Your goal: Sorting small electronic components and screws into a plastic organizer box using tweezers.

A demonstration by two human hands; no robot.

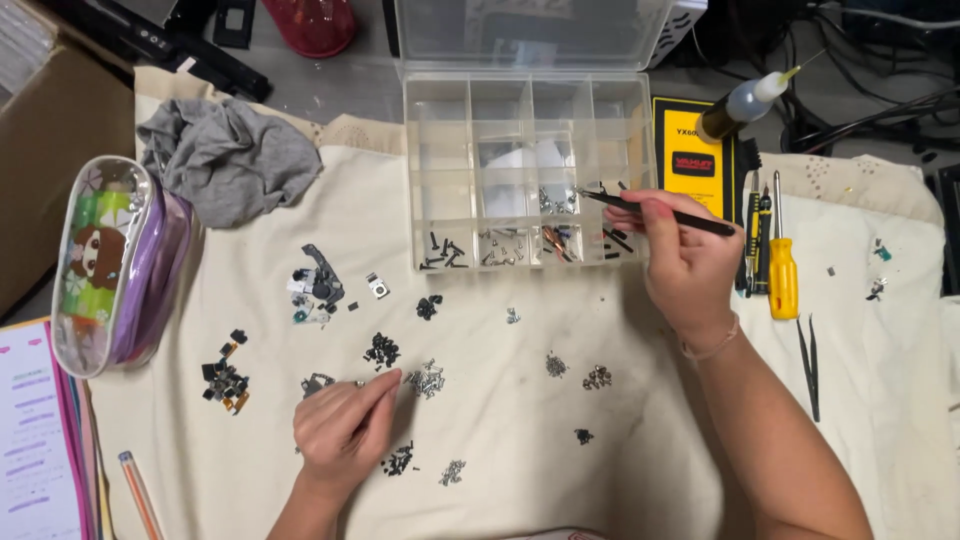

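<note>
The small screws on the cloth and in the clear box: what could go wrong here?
1. The left hand rests among loose screw piles; a sweep could mix them.
2. The tweezers in the right hand hover over the open organizer box; a dropped part might land in the wrong compartment.

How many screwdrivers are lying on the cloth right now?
2. A yellow-handled screwdriver lies right of the right hand; a slimmer black-and-yellow screwdriver lies beside it, next to a dark tool I cannot identify. That hand may hide more.
</note>
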